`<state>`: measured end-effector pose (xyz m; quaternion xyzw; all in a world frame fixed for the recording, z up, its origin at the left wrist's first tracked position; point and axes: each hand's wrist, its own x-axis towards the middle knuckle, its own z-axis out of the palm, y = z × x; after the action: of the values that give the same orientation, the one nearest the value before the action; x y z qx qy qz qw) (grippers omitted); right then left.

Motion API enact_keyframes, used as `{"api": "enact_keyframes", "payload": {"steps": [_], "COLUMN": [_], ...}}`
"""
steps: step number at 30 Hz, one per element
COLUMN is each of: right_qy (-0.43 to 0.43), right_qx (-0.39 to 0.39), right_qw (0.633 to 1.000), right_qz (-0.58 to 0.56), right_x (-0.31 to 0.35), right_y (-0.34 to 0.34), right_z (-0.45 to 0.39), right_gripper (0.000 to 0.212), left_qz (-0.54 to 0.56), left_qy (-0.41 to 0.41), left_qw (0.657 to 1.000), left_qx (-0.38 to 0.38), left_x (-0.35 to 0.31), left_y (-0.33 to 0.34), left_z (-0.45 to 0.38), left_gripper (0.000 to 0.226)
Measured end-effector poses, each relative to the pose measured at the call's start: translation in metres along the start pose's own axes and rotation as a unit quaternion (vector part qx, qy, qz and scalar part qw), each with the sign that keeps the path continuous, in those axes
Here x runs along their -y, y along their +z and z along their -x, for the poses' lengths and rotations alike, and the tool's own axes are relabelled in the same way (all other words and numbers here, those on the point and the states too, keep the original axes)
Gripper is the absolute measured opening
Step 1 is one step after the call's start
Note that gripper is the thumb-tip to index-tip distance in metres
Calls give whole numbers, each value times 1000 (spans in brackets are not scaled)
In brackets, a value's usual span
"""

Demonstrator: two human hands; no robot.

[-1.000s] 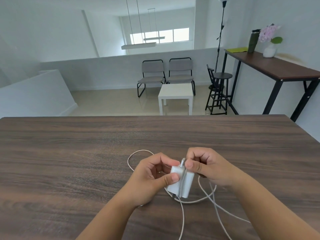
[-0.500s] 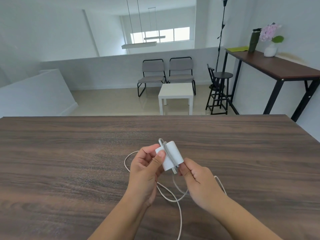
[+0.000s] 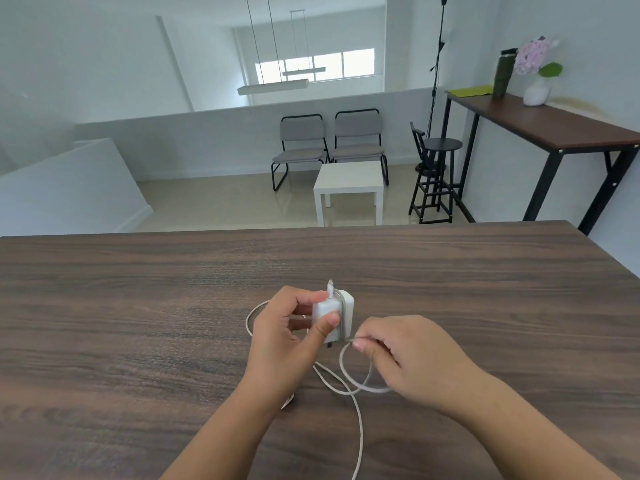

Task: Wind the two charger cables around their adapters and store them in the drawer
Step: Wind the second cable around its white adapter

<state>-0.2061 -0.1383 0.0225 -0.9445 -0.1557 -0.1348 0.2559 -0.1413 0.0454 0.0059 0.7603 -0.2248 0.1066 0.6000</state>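
The adapter [image 3: 333, 315] is held just above the bench [image 3: 138, 306], gripped by the left hand [image 3: 287, 337] between thumb and curled fingers. A turn of cable [image 3: 349, 382] is already wrapped over its body, with the connector end sticking up at the top. The cable is pinched just below the adapter by the right hand [image 3: 405, 355]. Slack is looped on the bench beneath both hands and trails toward the near edge.
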Motion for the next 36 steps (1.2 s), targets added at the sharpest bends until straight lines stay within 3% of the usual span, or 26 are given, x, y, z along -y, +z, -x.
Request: {"api": "enact_keyframes", "payload": {"steps": [4,9,13,17,22,26,31,36], "right_qy": [-40,-87,-80,-78,1,35,75,160], "right_qx": [-1,-30,-87,-82,-31,39,45,63], "right_qw": [999,996,990,986,991,991,980,982], "right_qz": [12,-22,-79,-125,-131,-122,-181,-72], "right_x": [-7,-4,-8,-7,-11,-23,-40,-71], "right_y": [-19,-25,-23,-22,-33,-49,-64,-59], "right_z": [-10,-15,-14,-15,-15,-14,-8,-2], "right_gripper": [25,14,10,6,17,19,4,15], "left_qz": [-1,16,97,107,15,-9,72,186], "left_qy": [41,56,33,25,51,5,-58,-147], "left_qw": [996,994,984,980,982,983,980,966], "left_qx": [77,94,144,168,182,185,174,100], "left_x": [-9,-13,-11,-10,-9,-5,-3,-5], "left_y": [1,4,6,2,-8,-17,-24,-16], "left_z": [-1,-4,0,-1,-5,-8,-11,-16], "left_gripper": [23,26,45,60,64,57,42,36]}}
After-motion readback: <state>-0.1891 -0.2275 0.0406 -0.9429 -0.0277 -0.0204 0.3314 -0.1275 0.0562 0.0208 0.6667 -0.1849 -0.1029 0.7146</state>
